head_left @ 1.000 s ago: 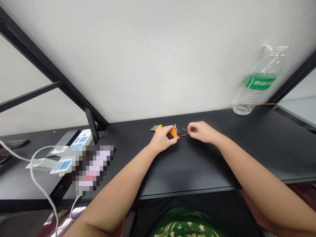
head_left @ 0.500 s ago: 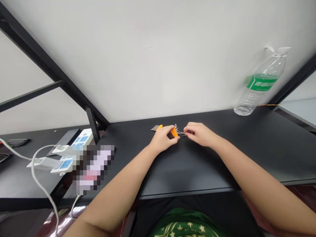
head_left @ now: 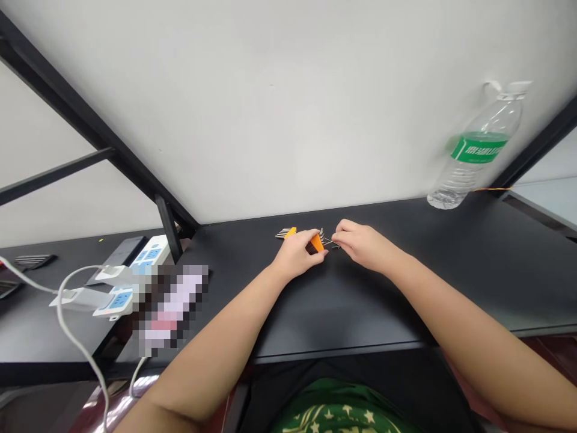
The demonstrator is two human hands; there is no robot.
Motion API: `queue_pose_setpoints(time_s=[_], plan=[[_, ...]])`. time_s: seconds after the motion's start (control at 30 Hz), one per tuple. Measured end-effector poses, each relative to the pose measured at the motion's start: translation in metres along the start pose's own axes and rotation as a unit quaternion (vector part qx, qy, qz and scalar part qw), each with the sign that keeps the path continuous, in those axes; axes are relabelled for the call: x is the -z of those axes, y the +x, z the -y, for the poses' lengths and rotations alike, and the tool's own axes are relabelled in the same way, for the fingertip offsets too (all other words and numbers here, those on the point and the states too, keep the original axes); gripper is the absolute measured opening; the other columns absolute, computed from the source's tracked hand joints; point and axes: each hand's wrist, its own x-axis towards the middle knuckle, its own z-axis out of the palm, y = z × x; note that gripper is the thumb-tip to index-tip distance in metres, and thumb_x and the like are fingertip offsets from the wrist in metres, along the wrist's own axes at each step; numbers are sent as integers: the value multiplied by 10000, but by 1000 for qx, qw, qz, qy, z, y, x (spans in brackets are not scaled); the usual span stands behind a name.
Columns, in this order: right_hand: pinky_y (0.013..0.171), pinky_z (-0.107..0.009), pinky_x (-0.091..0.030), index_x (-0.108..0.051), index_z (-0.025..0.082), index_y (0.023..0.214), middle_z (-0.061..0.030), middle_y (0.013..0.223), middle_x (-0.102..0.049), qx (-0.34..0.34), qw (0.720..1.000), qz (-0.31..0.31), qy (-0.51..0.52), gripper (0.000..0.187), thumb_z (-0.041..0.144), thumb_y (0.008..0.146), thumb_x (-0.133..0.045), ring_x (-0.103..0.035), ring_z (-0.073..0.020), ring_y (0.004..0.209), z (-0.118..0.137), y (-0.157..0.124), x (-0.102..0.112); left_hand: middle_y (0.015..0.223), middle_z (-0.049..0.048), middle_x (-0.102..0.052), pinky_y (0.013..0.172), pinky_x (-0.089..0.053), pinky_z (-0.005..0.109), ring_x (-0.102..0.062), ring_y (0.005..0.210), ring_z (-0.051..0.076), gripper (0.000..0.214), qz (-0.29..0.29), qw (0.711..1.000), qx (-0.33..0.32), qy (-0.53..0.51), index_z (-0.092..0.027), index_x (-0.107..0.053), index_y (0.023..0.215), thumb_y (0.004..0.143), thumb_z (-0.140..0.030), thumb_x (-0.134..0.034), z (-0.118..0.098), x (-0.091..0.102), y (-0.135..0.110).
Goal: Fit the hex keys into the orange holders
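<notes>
An orange holder (head_left: 318,243) lies on the black table, with several metal hex keys (head_left: 283,233) sticking out of its left side and bent ends showing at its right. My left hand (head_left: 298,255) is closed around the holder, thumb at the near edge and fingers over the far one. Just right of it, my right hand (head_left: 358,242) pinches a thin hex key (head_left: 329,242) that reaches toward the holder's right end. Whether its tip sits inside a slot is too small to tell.
On the right, a clear water bottle (head_left: 478,147) with a green label stands near the wall. To the left are a white power strip (head_left: 148,255) with plugged-in chargers, white cables (head_left: 74,337), a blurred-out phone-like item (head_left: 174,310) and a black metal frame (head_left: 135,180).
My right hand has shifted slightly left and up, and the hex key in it now slants more. The left hand and the holder have stayed in place.
</notes>
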Motion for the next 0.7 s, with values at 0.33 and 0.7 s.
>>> queue_pose_setpoints(time_s=[0.33,0.7], plan=[[700,-286,-453,-671,212,967,-52,1018,-605,29,996,23,83,215,122,978,-477,-571,-145,772,3,5,-7,963,39,-731,788,-543,322,-683,824,189,352,23,998,-62,-11,-205,-661,1172,839,-304,-718,-7,-2,1],[656,-280,-435,-625,200,909,-32,911,-601,24,990,-63,123,88,142,928,-562,-530,-135,709,8,5,-14,1055,31,-716,839,-560,325,-695,871,175,583,-6,998,26,-63,-235,-516,1326,796,-325,-742,-2,-3,0]])
